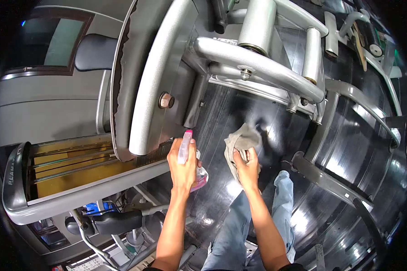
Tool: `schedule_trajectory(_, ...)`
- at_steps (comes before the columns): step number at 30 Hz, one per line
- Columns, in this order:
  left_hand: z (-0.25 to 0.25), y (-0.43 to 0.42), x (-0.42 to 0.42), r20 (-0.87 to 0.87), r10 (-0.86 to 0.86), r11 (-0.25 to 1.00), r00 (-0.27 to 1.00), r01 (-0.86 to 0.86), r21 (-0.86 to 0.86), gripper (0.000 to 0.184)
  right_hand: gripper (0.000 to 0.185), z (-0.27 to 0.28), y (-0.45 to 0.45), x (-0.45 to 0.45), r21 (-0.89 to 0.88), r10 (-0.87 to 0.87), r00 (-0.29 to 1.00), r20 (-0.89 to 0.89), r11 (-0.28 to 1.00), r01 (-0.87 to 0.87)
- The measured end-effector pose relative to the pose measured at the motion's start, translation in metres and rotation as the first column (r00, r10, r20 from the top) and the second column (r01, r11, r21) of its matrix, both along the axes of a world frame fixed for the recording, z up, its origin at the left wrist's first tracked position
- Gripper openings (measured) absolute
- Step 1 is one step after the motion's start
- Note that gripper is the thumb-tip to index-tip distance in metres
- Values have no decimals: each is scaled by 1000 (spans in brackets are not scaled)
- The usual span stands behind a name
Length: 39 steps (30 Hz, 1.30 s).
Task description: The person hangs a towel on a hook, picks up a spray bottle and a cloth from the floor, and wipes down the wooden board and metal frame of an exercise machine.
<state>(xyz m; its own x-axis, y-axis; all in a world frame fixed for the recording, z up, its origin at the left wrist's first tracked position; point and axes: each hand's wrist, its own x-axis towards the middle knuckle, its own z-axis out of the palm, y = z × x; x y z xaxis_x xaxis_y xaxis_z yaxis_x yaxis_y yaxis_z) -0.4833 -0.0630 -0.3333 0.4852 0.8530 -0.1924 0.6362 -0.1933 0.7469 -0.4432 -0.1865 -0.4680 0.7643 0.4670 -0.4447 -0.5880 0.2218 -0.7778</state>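
Note:
My left hand (180, 169) is wrapped round a clear spray bottle (200, 179) with a white and pink trigger head. Its nozzle end is near the lower edge of the machine's padded seat back (144, 90), apart from the silver frame. In my right hand (247, 169) a crumpled grey-beige cloth (243, 138) is bunched between thumb and fingers, held above the dark floor. Part of the bottle is hidden behind my left hand.
A weight-stack housing (95, 198) with metal rods stands on the left. Silver machine tubes (257, 63) cross above the floor ahead. A dark grey frame (330, 176) lies to the right. Black pads (122, 222) of another machine are at lower left.

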Motion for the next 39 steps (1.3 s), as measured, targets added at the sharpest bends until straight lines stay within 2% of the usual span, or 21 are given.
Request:
schedule_trajectory(1,0,1,-1,9,0,1000,1000,0,-5,31,34,0,8,-1,10,-57,997,56,998,57)
schedule_trajectory(3,0,0,-3,16,4,1000,1000,-4,-11,31,32,1,25,2,-25,-36,995,89,999,39)
schedule_trajectory(4,1,0,-4,0,-21,999,1000,21,47,31,30,2,36,5,-61,-19,992,124,998,26)
schedule_trajectory(6,1,-2,-7,-18,-44,993,999,46,105,30,25,4,73,13,-9,-90,976,199,996,93)
schedule_trajectory(10,9,-5,-21,38,4,996,999,-8,92,29,20,32,140,32,67,-216,959,184,976,207)
schedule_trajectory(11,14,-7,-23,62,11,996,998,-17,87,29,17,42,144,28,-125,-259,859,442,930,345)
schedule_trajectory(12,17,-8,-27,88,19,996,996,-26,81,29,18,41,146,18,-166,-250,826,504,911,377)
schedule_trajectory(15,20,-7,-36,79,1,995,997,-9,104,29,20,37,128,-12,-197,-160,855,493,937,289)
schedule_trajectory(17,23,-9,-36,126,17,997,992,-26,71,32,21,35,113,-20,-69,-92,867,489,987,144)
schedule_trajectory(18,24,-11,-35,130,19,997,991,-28,69,32,21,33,110,-14,-71,-90,865,493,987,143)
schedule_trajectory(21,25,-13,-31,109,10,997,994,-18,76,34,21,26,112,9,-174,81,682,727,982,69)
schedule_trajectory(25,22,-16,-27,107,-49,995,993,39,87,35,20,25,119,18,-153,65,651,756,985,80)
schedule_trajectory(27,23,-18,-28,76,-63,994,995,55,96,35,21,24,121,21,-192,83,685,724,978,84)
schedule_trajectory(28,24,-20,-27,84,-57,996,995,50,79,36,21,29,132,24,-124,-52,717,695,974,191)
schedule_trajectory(30,24,-21,-26,92,-53,997,994,48,58,36,23,34,148,40,-135,-121,720,683,948,287)
schedule_trajectory(32,24,-21,-28,92,-57,997,994,52,57,38,27,44,153,66,-160,-103,665,740,933,322)
schedule_trajectory(34,28,-21,-27,87,-49,998,995,45,45,38,28,48,158,87,-172,-164,811,562,936,308)
schedule_trajectory(35,30,-21,-27,78,-41,999,996,39,37,38,28,48,162,92,-168,-164,810,564,937,307)
schedule_trajectory(37,30,-20,-29,78,-49,998,996,45,44,38,31,39,170,91,-152,-305,744,595,866,476)
schedule_trajectory(38,30,-19,-29,84,-59,997,995,55,50,38,31,34,172,90,-151,-304,743,596,866,476)
schedule_trajectory(39,31,-19,-27,85,-58,997,995,54,52,38,33,37,172,92,-172,-326,841,432,886,432)
